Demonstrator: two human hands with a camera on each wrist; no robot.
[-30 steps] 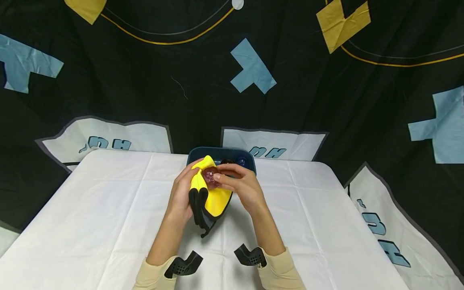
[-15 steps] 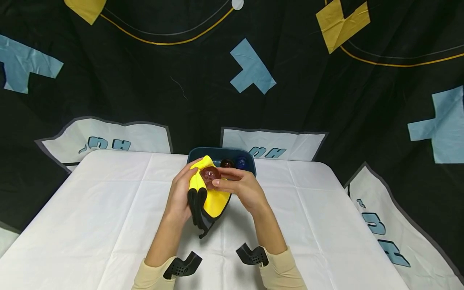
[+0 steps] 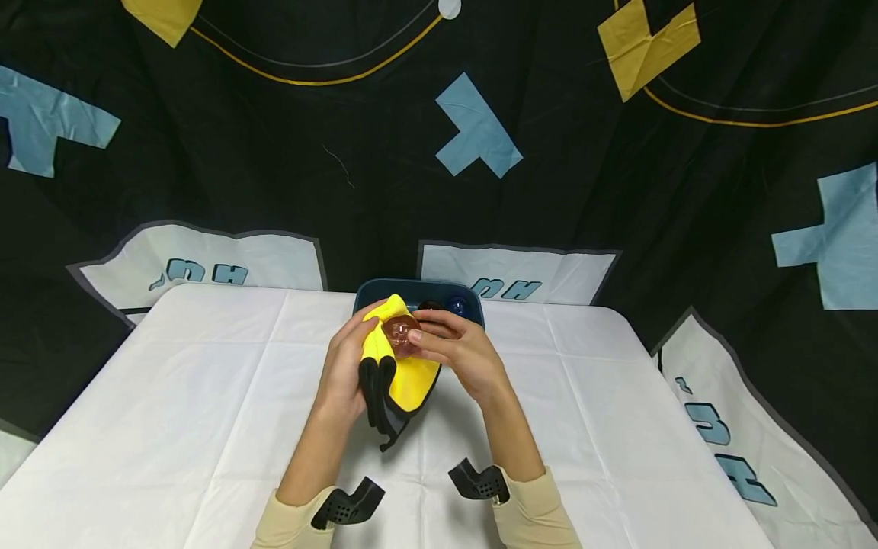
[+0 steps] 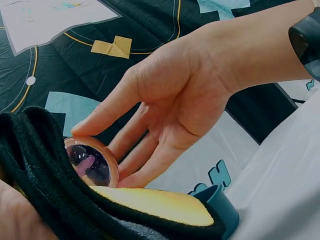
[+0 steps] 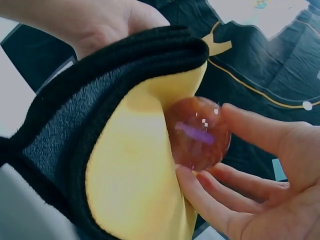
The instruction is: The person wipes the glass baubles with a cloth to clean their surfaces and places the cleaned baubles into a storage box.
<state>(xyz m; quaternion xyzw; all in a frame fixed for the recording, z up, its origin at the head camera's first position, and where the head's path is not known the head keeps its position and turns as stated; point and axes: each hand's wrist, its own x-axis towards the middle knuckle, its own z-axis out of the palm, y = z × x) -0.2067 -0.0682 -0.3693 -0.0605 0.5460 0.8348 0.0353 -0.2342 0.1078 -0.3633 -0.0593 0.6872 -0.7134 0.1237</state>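
Note:
My left hand point(image 3: 341, 374) grips a folded yellow cloth point(image 3: 414, 381) with a black and grey fuzzy underside and black edges. A clear, reddish glass-like ball point(image 3: 399, 335) lies against the yellow face, pinched between the thumb and fingers of my right hand point(image 3: 469, 358). In the right wrist view the ball point(image 5: 199, 134) presses into a fold of the cloth point(image 5: 135, 160), and bright reflections show on it. The left wrist view has the right hand point(image 4: 175, 95) around the ball's far side, while the cloth's dark fold point(image 4: 40, 165) hides part of the ball.
Behind the hands, a dark blue bin point(image 3: 373, 288) stands at the table's far edge. It holds a blue ball point(image 3: 457, 306) and a dark brown-red ball point(image 3: 430, 305), partly covered by my right fingers. White cloth covers the table point(image 3: 206, 427); a black printed backdrop point(image 3: 384, 198) hangs behind.
The ball, cloth and both hands shifted slightly left, then back right. My right fingers turned a little on the ball and again overlap the dark ball in the bin, which showed fully half a second ago.

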